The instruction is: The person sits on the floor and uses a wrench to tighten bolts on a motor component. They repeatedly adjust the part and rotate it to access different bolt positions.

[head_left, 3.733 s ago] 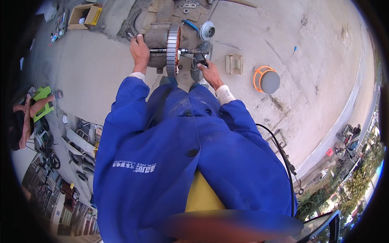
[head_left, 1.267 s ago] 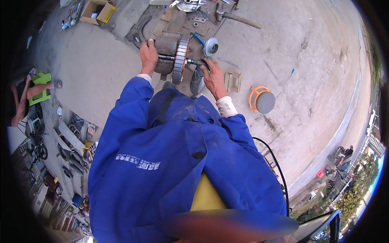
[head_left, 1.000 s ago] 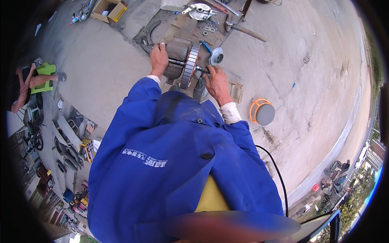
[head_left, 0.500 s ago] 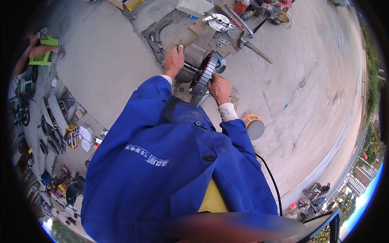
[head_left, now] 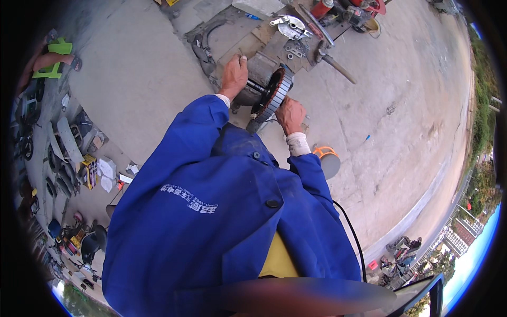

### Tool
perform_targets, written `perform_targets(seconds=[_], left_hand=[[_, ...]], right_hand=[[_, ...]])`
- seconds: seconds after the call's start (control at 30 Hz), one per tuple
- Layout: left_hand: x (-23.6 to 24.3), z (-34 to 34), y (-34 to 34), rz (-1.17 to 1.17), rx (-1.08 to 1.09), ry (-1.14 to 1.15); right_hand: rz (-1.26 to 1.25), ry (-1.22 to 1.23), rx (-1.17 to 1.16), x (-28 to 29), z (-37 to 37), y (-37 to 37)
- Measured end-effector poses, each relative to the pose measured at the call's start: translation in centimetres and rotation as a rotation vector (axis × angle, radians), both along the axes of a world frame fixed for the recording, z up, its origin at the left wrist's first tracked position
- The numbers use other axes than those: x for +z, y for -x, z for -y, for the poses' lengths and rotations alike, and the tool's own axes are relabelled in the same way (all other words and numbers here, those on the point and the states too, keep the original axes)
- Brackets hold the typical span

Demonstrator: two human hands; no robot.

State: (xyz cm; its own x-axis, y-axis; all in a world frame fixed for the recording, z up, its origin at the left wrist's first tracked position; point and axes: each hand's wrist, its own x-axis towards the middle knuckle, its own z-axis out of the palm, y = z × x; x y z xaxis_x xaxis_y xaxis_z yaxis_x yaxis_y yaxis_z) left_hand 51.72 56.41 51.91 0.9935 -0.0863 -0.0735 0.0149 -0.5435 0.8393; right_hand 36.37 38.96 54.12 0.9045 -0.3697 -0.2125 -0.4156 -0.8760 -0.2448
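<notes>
A round motor stator (head_left: 280,95) with a ring of metal teeth and copper-coloured windings stands on edge between my hands. Its axle (head_left: 257,86) sticks out to the left. My left hand (head_left: 234,75) is closed round that axle's left end. On the other side, my right hand (head_left: 291,114) is closed against the stator's right side; its fingertips are partly hidden, but they seem to grip the axle end there. Beneath the stator sits a bulky grey metal block (head_left: 260,66), partly covered by the stator and my left hand.
Beyond my hands lie a silver brake plate (head_left: 291,26), several washers and nuts (head_left: 290,53), a hammer (head_left: 338,68) and a red can (head_left: 321,8). An orange-rimmed round stool (head_left: 330,162) stands right. Another person's leg (head_left: 50,61) and a green stool (head_left: 62,46) are far left.
The stator has shifted slightly right and turned a little, hiding the blue part behind it. My left hand has moved slightly right with the axle. Both hands keep their hold.
</notes>
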Motion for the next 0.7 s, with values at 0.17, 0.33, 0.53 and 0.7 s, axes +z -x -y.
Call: perform_targets(seconds=[0.17,0.33,0.53,0.7], left_hand=[[0.1,0.2,0.2,0.017,0.009,0.027],[-0.5,0.1,0.0,0.048,0.005,0.041],[-0.7,0.4,0.0,0.077,0.014,0.070],[-1.0,0.1,-0.3,0.068,0.010,0.029]], right_hand=[[0.020,0.010,0.006,0.1,0.0,0.1],[0.036,0.017,0.017,0.1,0.1,0.1],[0.065,-0.001,0.025,-0.4,0.3,0.5],[0.048,-0.055,0.011,-0.3,0.2,0.5]])
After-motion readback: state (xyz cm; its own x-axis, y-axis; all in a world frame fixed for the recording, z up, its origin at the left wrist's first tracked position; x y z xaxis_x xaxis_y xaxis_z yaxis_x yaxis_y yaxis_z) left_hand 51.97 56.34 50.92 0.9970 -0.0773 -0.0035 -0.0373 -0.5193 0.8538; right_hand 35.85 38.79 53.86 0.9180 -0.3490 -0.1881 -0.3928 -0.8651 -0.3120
